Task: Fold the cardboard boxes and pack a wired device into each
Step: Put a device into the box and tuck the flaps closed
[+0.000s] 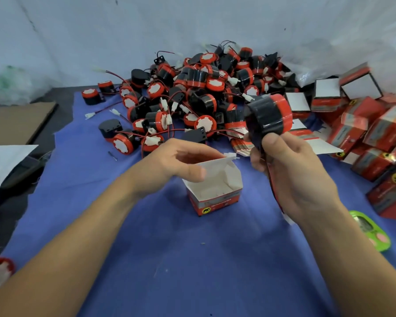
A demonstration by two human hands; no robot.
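The person's left forearm [78, 236] lay nearest the lens, reaching in over the blue cloth [169, 259].

Step in hand, as judged: loading one wired device [269, 115] into the open box [215, 186]. The box stood upright on the cloth between the hands, flaps up, interior bare.

To do this well, the wire [275, 193] hanging below the right palm should be gathered and fed in first, or coiled beside the body, so that no loop is trapped under the flaps. The device should go down squarely. The box should be steadied at its rim, since light card will likely tip or skid.

Left hand [181, 161]: fingers loosely curved and spread over the box's rear rim, gripping nothing. Contact with the card could not be confirmed owing to blur.

Right hand [290, 170]: closed round the device's lower part, thumb against fingers. It held the device raised above and to the right of the box.

The pile of devices [199, 88] lay behind, and finished boxes [364, 124] at right.
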